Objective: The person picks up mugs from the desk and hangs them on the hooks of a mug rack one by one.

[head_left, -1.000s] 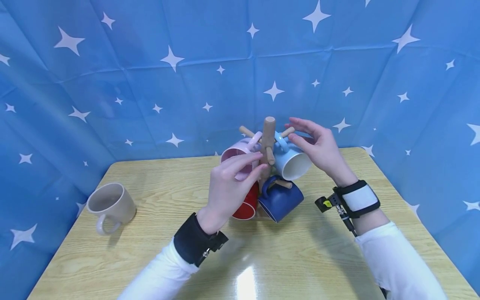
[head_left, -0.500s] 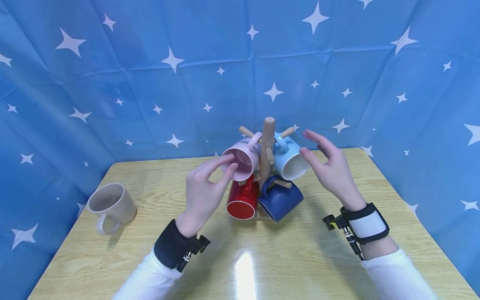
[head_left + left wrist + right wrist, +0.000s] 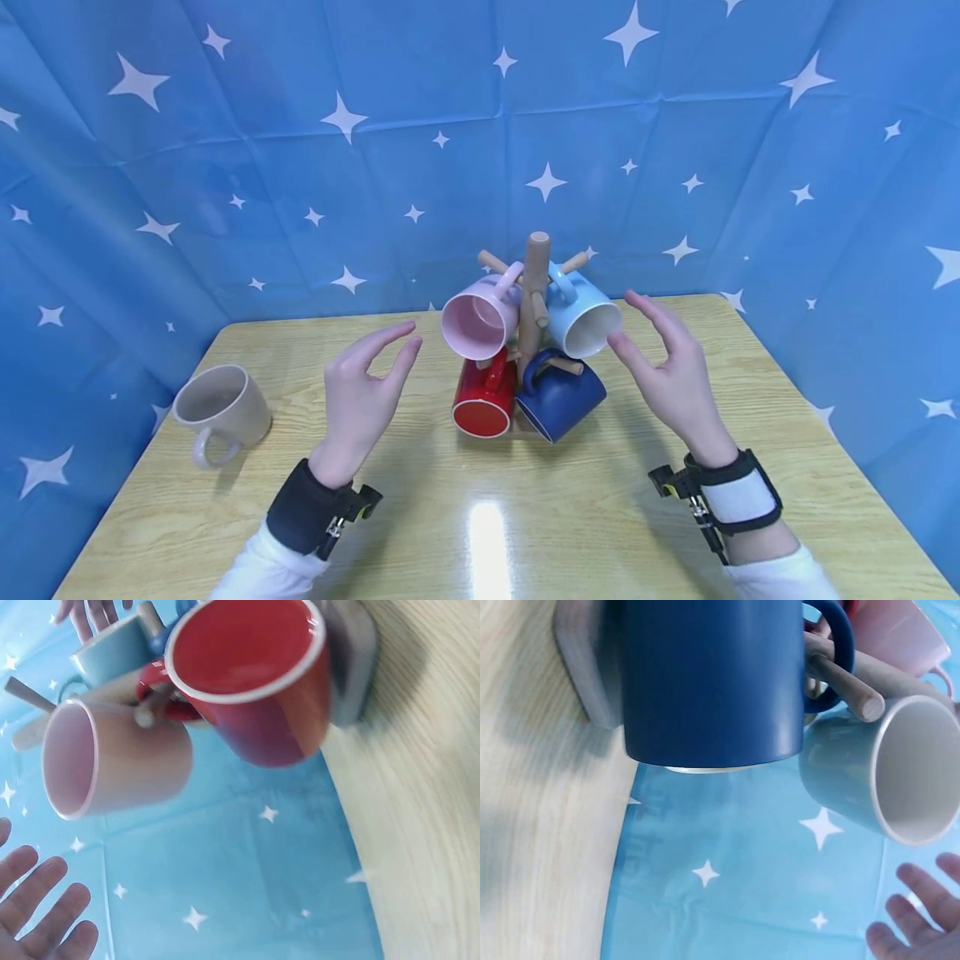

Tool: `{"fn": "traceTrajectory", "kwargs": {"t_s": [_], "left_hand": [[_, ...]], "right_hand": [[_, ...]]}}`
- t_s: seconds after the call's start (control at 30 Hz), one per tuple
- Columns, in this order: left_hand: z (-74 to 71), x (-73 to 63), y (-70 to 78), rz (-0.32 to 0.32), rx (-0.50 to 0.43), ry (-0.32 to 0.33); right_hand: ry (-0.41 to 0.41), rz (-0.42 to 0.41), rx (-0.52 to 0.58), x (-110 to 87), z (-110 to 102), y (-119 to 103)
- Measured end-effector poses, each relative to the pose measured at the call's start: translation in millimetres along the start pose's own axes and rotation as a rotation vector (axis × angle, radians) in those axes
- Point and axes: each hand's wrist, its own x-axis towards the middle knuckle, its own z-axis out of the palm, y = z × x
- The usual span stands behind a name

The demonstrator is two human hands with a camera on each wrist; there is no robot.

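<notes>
A wooden mug tree (image 3: 537,267) stands toward the back of the table with several mugs hung by their handles. The pink mug (image 3: 480,321) and the light blue mug (image 3: 588,317) hang on upper pegs; the red mug (image 3: 483,400) and the dark blue mug (image 3: 562,400) hang lower. My left hand (image 3: 363,392) is held in the air left of the pink mug, fingers apart from the thumb, holding nothing. Beside the light blue mug hovers my right hand (image 3: 678,375), its fingers spread and holding nothing; in the right wrist view a gap shows between fingers and mug.
On the left of the wooden table (image 3: 600,517) a beige mug (image 3: 225,412) stands upright, its handle toward the front. A blue curtain (image 3: 420,167) with white stars hangs behind and along both sides of the table. One upper peg (image 3: 540,310) points forward without a mug.
My left hand has drawn away leftward and down from the mug tree, uncovering the pink and red mugs. My right hand has come away from the light blue mug, moving right and down.
</notes>
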Motion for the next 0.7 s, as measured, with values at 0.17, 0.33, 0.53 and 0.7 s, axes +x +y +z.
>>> {"fn": "traceTrajectory", "kwargs": {"t_s": [0.17, 0.33, 0.53, 0.7], "left_hand": [[-8.2, -7.5, -14.1, -0.056, 0.030, -0.018], [-16.5, -17.5, -28.9, -0.113, 0.075, -0.054], [-32.0, -28.6, -49.6, -0.188, 0.164, -0.084], [-49.5, -35.5, -62.0, -0.213, 0.235, -0.071]], "right_hand": [[0.019, 0.012, -0.006, -8.0, 3.0, 6.9], [0.020, 0.030, 0.004, -14.5, 5.6, 12.0], [0.030, 0.021, 0.003, -17.3, 8.2, 14.0], [0.033, 0.017, 0.009, -18.2, 9.6, 13.5]]}}
